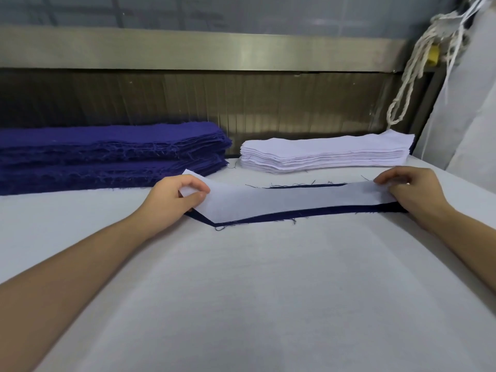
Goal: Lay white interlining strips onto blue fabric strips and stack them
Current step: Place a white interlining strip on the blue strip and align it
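Note:
A white interlining strip (pixel 290 201) lies across a blue fabric strip (pixel 308 212) on the white table (pixel 241 291). Only the blue strip's frayed near and far edges show around it. My left hand (pixel 174 196) pinches the white strip's left end between thumb and fingers, and that end is lifted a little. At the right end, my right hand (pixel 410 191) holds the strip with curled fingers. A tall pile of blue strips (pixel 107 154) sits at the back left. A lower pile of white interlining strips (pixel 324 153) sits at the back right.
Behind the piles runs a metal rail (pixel 201 49) over a dark ribbed panel (pixel 268 103). A twisted white cord (pixel 408 84) hangs at the right beside a large pale bag (pixel 472 103). The table's right edge slopes away near my right forearm.

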`<state>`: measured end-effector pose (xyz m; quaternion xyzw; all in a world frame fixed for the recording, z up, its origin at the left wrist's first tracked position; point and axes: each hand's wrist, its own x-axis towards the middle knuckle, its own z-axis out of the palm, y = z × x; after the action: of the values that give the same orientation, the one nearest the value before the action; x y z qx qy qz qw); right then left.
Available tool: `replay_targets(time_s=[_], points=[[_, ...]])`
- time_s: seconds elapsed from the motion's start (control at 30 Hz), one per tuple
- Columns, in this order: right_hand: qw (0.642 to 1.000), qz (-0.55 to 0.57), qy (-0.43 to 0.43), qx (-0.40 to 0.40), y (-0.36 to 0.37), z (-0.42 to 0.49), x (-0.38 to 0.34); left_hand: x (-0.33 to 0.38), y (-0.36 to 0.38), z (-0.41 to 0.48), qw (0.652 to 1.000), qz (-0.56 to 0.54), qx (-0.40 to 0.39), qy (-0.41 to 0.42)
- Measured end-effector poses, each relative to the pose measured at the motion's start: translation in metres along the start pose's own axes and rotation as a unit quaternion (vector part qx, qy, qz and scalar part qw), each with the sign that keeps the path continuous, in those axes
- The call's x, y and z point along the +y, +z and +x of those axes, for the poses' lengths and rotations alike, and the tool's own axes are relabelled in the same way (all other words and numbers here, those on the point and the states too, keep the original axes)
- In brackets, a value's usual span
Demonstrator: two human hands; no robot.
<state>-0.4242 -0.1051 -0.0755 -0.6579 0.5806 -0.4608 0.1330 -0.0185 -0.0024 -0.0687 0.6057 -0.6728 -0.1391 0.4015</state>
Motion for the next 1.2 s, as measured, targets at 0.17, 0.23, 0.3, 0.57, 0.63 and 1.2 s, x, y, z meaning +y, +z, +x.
replay_targets(time_s=[0.17,0.23,0.3,0.57,0.63,1.2], points=[[1.0,0.009,0.012,0.009,0.0,0.002,0.007,0.001,-0.001,0.0,0.999,0.046,-0.02,0.011],[1.0,0.0,0.015,0.021,0.0,0.003,0.01,0.0,-0.001,0.001,0.998,0.053,-0.026,0.015],[0.999,-0.01,0.014,0.028,0.0,0.003,0.011,0.0,0.0,0.0,0.998,0.061,-0.026,0.022],[0.999,-0.014,-0.019,0.042,0.0,0.002,0.002,0.0,0.002,0.0,0.995,0.091,-0.016,0.033],[0.999,-0.03,-0.019,0.034,0.001,0.003,0.003,0.0,0.002,0.0,0.995,0.093,-0.01,0.035],[0.992,-0.122,-0.019,0.025,0.006,0.006,0.006,-0.002,0.003,0.0,0.992,0.115,0.013,0.04]])
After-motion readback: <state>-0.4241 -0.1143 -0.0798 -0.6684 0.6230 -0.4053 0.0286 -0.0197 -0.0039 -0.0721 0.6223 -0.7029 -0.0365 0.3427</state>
